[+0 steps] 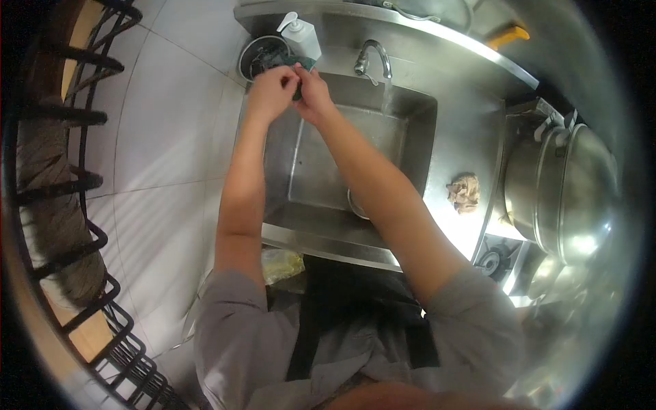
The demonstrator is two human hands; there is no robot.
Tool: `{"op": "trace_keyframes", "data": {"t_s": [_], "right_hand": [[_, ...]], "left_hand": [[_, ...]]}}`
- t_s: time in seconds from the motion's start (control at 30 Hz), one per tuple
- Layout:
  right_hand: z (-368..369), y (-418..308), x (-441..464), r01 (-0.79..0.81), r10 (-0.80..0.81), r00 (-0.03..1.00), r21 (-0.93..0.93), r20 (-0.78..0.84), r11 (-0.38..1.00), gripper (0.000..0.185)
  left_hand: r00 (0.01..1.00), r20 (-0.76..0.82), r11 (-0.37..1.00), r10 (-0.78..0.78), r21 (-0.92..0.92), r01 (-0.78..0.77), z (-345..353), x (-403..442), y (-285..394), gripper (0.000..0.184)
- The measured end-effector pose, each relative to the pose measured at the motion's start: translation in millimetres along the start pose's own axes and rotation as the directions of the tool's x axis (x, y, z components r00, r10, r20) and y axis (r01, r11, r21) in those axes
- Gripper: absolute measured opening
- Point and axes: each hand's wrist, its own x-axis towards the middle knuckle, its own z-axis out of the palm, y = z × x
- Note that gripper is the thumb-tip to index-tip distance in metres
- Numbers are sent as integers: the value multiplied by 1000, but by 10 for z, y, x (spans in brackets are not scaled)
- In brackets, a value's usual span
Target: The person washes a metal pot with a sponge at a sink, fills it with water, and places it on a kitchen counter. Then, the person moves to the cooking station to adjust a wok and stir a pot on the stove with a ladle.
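Note:
My two hands meet above the far left corner of the steel sink (321,171). A dark green scouring pad (302,63) shows between and behind my fingers. My right hand (313,97) is closed on it, with the thumb pointing up. Curled at the pad's left side is my left hand (272,94), its fingertips pinched together; what they grip is hidden. Just beyond my hands stand a white pump bottle (304,39) and a round metal bowl (246,63) with dark, stringy material inside.
Water runs from the chrome faucet (387,60) into the sink. On the right counter lies a crumpled brown cloth or paper (464,193). Large metal pots (570,191) stand beyond it, near a stove burner (489,261). A black wire rack (85,184) lines the left side.

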Motion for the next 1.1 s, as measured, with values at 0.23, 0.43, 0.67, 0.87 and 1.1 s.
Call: {"op": "trace_keyframes", "data": {"t_s": [0.23, 0.43, 0.67, 0.87, 1.1], "right_hand": [[218, -283, 502, -245, 234, 968, 134, 90, 960, 38], [251, -224, 752, -121, 94, 985, 194, 142, 973, 40], [241, -199, 746, -150, 124, 987, 311, 103, 939, 40], [245, -287, 626, -184, 176, 983, 275, 55, 944, 41], [193, -266, 740, -191, 180, 981, 232, 67, 954, 43]], "left_hand": [[971, -236, 997, -25, 65, 41, -452, 1471, 55, 44], [973, 231, 956, 15, 282, -82, -53, 2115, -470, 61], [973, 201, 900, -111, 436, 13, 89, 2063, -477, 67], [882, 424, 900, -206, 436, 1, -38, 2253, -418, 64], [945, 152, 858, -291, 479, 187, 145, 2099, -494, 63]]}}
